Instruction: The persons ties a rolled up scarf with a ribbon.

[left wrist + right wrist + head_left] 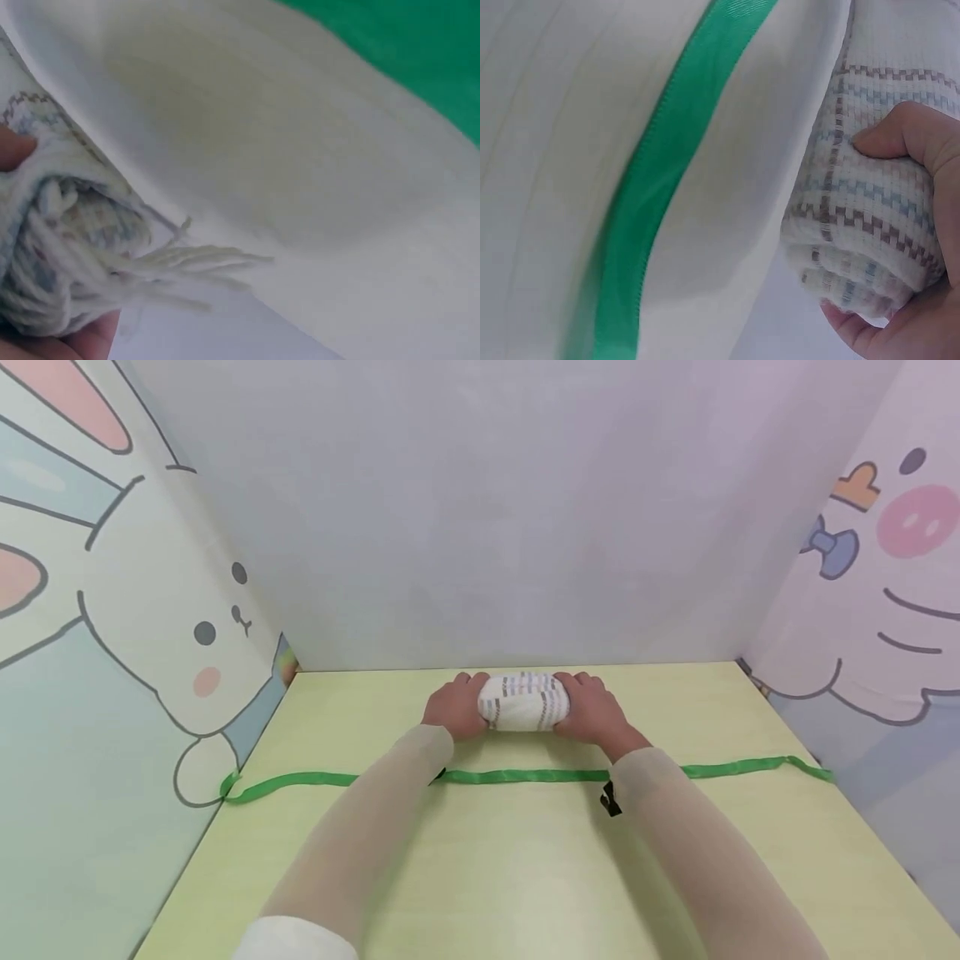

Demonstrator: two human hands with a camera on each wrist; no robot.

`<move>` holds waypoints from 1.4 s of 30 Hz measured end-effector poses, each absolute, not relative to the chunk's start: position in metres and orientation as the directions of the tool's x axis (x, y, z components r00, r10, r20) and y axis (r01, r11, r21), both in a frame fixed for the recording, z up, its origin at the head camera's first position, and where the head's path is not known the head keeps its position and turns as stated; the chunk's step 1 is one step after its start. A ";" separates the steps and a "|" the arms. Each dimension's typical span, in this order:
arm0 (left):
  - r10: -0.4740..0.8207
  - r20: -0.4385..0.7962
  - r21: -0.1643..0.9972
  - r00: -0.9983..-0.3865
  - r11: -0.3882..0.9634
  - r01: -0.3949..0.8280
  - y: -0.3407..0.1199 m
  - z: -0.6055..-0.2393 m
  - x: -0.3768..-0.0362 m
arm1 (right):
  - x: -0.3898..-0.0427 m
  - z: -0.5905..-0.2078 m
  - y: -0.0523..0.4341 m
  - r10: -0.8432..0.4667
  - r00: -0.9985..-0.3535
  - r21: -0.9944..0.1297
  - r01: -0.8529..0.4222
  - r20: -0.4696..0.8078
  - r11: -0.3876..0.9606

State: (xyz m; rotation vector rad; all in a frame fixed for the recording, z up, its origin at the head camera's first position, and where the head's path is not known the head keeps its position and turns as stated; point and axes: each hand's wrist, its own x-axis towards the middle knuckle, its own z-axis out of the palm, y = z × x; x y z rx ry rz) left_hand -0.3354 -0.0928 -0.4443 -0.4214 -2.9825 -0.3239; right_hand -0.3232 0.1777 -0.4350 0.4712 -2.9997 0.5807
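A rolled-up woven cloth, white with brown and blue check stripes, is held crosswise near the far edge of the table. My left hand grips its left end, where loose fringe threads stick out in the left wrist view. At the opposite end, my right hand holds the roll. In the right wrist view the thumb presses on the checked side while fingers curl under the layered end.
A green ribbon runs across the pale yellow table, nearer than the cloth and under both forearms. Behind the table rises a plain wall. Cartoon-printed panels with a rabbit and a pig flank it.
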 end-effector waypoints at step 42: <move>0.402 0.362 0.174 -0.841 0.857 0.484 -0.135 -0.396 -0.290 | -0.265 -0.390 0.170 -0.369 -0.864 -0.296 -0.472 0.344 0.830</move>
